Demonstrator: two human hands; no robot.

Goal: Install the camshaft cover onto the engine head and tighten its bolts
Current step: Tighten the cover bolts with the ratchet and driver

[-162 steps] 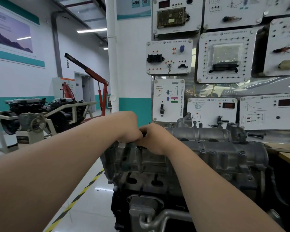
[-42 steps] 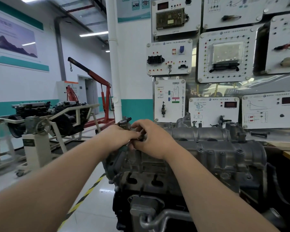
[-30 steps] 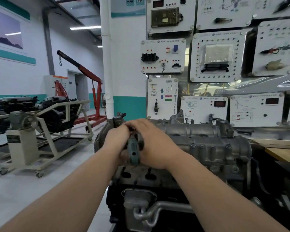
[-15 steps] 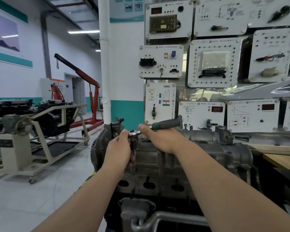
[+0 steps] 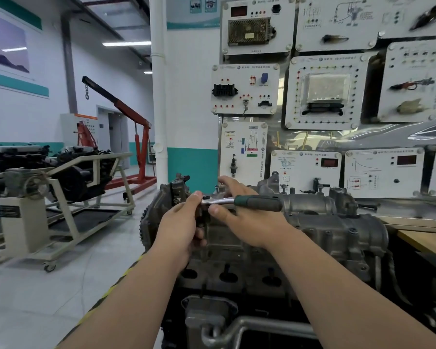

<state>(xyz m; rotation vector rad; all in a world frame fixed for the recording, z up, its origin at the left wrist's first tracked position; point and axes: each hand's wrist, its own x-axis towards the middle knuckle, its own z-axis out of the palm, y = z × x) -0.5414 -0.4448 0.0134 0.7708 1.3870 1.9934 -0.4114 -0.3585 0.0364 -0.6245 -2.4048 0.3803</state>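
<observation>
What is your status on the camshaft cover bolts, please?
Left hand grips ratchet at its head; right hand holds the shaft. Camshaft cover seated on engine head. No obstruction seen.

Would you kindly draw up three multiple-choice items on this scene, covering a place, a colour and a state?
1. The handle of the ratchet points: A) to the person's right B) to their left C) straight down.
2. The engine crane is: A) blue B) red C) yellow.
3. The left hand: A) hangs free B) lies flat on the floor C) grips the ratchet's head end.

Answers: 1 A, the handle runs rightward along the engine cover; 2 B, its boom and legs are red; 3 C, its thumb and fingers curl round the head.
</observation>
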